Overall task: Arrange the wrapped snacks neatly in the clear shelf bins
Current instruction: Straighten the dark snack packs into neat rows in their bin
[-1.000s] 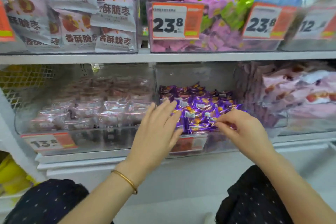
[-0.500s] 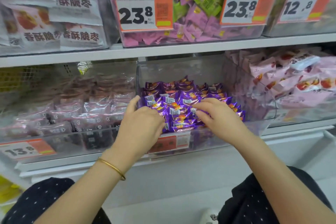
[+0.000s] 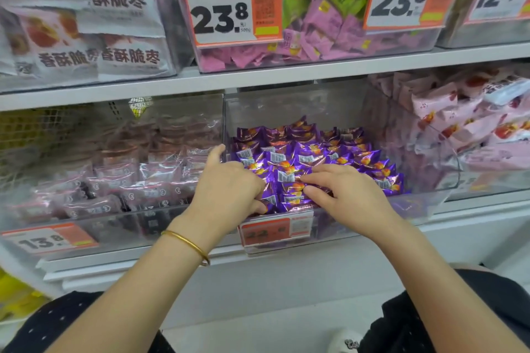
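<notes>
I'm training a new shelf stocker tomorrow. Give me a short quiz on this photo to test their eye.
1. Multiple choice: the left hand and right hand both touch which goods? A) purple snacks B) green snacks C) yellow bags
2. True or false: the gold bangle is on the right wrist.
3. Fill in: on the upper shelf, the tag in front of the pink snacks reads ___.
Key: 1 A; 2 false, it is on the left wrist; 3 23.8.
</notes>
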{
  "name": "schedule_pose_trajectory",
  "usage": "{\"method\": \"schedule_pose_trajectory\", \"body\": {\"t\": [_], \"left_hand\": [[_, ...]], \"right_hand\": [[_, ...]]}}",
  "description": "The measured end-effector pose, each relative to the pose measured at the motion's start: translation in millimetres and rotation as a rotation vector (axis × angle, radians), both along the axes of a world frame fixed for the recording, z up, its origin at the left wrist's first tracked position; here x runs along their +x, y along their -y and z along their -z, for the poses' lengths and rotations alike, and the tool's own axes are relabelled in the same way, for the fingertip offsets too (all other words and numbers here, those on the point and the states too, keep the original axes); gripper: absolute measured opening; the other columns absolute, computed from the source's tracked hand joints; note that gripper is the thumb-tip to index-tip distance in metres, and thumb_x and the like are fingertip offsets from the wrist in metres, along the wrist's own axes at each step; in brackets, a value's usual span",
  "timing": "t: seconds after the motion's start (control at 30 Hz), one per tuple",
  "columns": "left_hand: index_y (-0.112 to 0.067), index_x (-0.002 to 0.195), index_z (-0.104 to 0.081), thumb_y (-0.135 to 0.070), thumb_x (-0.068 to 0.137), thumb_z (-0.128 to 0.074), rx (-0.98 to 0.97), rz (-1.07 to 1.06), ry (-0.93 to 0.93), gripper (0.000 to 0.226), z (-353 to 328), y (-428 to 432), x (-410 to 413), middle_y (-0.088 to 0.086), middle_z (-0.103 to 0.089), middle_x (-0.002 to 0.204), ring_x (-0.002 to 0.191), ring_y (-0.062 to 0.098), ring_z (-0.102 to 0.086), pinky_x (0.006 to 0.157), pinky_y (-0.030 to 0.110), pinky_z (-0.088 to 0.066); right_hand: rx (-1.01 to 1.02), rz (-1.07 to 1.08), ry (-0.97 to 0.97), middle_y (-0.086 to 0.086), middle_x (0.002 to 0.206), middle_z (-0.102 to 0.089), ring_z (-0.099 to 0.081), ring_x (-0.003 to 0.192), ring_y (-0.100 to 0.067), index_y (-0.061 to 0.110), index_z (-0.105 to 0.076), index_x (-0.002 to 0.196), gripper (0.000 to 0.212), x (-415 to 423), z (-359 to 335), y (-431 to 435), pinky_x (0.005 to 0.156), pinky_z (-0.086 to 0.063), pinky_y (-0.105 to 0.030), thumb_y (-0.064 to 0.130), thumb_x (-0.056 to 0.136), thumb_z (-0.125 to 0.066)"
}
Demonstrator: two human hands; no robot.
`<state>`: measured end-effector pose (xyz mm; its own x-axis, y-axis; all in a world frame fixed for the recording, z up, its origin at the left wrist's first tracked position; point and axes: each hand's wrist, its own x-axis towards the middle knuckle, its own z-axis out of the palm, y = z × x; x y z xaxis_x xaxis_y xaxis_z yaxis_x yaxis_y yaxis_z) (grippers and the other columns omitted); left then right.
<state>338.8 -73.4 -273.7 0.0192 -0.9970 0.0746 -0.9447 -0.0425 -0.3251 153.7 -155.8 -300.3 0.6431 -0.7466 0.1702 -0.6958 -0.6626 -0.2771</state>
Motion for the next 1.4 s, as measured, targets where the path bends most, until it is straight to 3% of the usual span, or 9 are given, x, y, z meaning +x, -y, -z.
{"method": "schedule_pose_trajectory", "body": {"t": [0.3, 0.43, 0.57, 0.63, 0.7, 0.83, 1.03, 1.27, 1.4], "left_hand": [[-0.026, 0.093, -0.067, -0.051, 0.087, -0.053, -0.001, -0.085, 0.002, 0.029, -3, 1, -8, -0.009, -0.055, 0.076, 0.102, 0.015, -0.054, 0.115, 0.048, -0.003], [-0.026, 0.094, -0.068, -0.049, 0.090, -0.050, -0.028, -0.051, -0.108, 0.029, -5, -5, -7, -0.010, -0.064, 0.091, 0.105, 0.013, -0.050, 0.114, 0.050, 0.002], [-0.016, 0.095, -0.068, -0.037, 0.089, -0.047, -0.481, 0.199, -0.295, 0.030, 16, -22, -19, -0.002, -0.066, 0.098, 0.097, 0.022, -0.059, 0.107, 0.039, -0.027], [-0.012, 0.110, -0.065, -0.038, 0.090, -0.044, -0.501, 0.269, -0.382, 0.040, 34, -27, -38, 0.006, -0.063, 0.117, 0.110, 0.025, -0.057, 0.101, 0.037, -0.036], [-0.012, 0.123, -0.060, -0.042, 0.091, -0.038, -0.437, 0.221, -0.331, 0.049, 51, -25, -53, 0.008, -0.056, 0.131, 0.123, 0.026, -0.051, 0.104, 0.041, -0.036], [-0.012, 0.125, -0.059, -0.042, 0.092, -0.030, -0.384, 0.101, -0.163, 0.052, 64, -17, -61, 0.011, -0.055, 0.134, 0.126, 0.027, -0.049, 0.103, 0.050, -0.028], [-0.015, 0.120, -0.063, -0.037, 0.092, -0.030, -0.420, 0.059, -0.110, 0.048, 65, -9, -55, 0.011, -0.058, 0.129, 0.123, 0.027, -0.053, 0.102, 0.051, -0.034], [-0.019, 0.116, -0.064, -0.039, 0.093, -0.035, -0.477, 0.059, -0.034, 0.042, 52, 10, -37, 0.011, -0.061, 0.124, 0.118, 0.028, -0.056, 0.103, 0.052, -0.038], [-0.019, 0.115, -0.064, -0.039, 0.093, -0.035, -0.481, 0.028, -0.016, 0.042, 54, 19, -32, 0.012, -0.062, 0.122, 0.117, 0.028, -0.056, 0.103, 0.055, -0.036]], "right_hand": [[0.009, 0.006, -0.012, 0.014, 0.138, -0.047, -0.041, 0.126, -0.014, 0.039, -0.052, 0.130, 0.037, 0, -2, 0, 0.099, -0.038, -0.037, 0.046, 0.096, -0.037], [-0.010, -0.016, 0.091, 0.011, 0.133, -0.053, -0.045, 0.122, -0.016, 0.035, -0.057, 0.126, 0.035, -4, 0, 0, 0.099, -0.040, -0.040, 0.044, 0.094, -0.045], [-0.054, 0.016, 0.319, 0.008, 0.099, -0.064, -0.056, 0.098, -0.015, 0.027, -0.071, 0.095, 0.020, -36, 2, 0, 0.085, -0.046, -0.036, 0.040, 0.082, -0.065], [-0.016, 0.024, 0.348, 0.011, 0.086, -0.063, -0.057, 0.089, -0.014, 0.028, -0.070, 0.080, 0.012, -53, 6, -1, 0.080, -0.046, -0.034, 0.038, 0.075, -0.073], [-0.040, 0.010, 0.304, 0.012, 0.079, -0.061, -0.057, 0.082, -0.015, 0.026, -0.069, 0.074, 0.017, -62, 12, -1, 0.075, -0.048, -0.037, 0.042, 0.072, -0.075], [-0.116, 0.003, 0.357, 0.009, 0.072, -0.061, -0.056, 0.074, -0.020, 0.023, -0.067, 0.070, 0.016, -60, 24, 4, 0.066, -0.048, -0.044, 0.039, 0.068, -0.067], [-0.056, 0.048, 0.498, 0.012, 0.072, -0.061, -0.055, 0.078, -0.015, 0.027, -0.067, 0.066, 0.008, -51, 25, 4, 0.072, -0.036, -0.030, 0.035, 0.065, -0.068], [-0.035, 0.035, 0.590, 0.016, 0.069, -0.058, -0.053, 0.076, -0.010, 0.036, -0.062, 0.064, 0.007, -37, 15, 20, 0.072, -0.043, -0.046, 0.036, 0.064, -0.069], [-0.024, 0.022, 0.612, 0.018, 0.069, -0.057, -0.053, 0.075, -0.006, 0.037, -0.060, 0.063, 0.010, -31, 15, 28, 0.076, -0.043, -0.046, 0.035, 0.063, -0.069]]}}
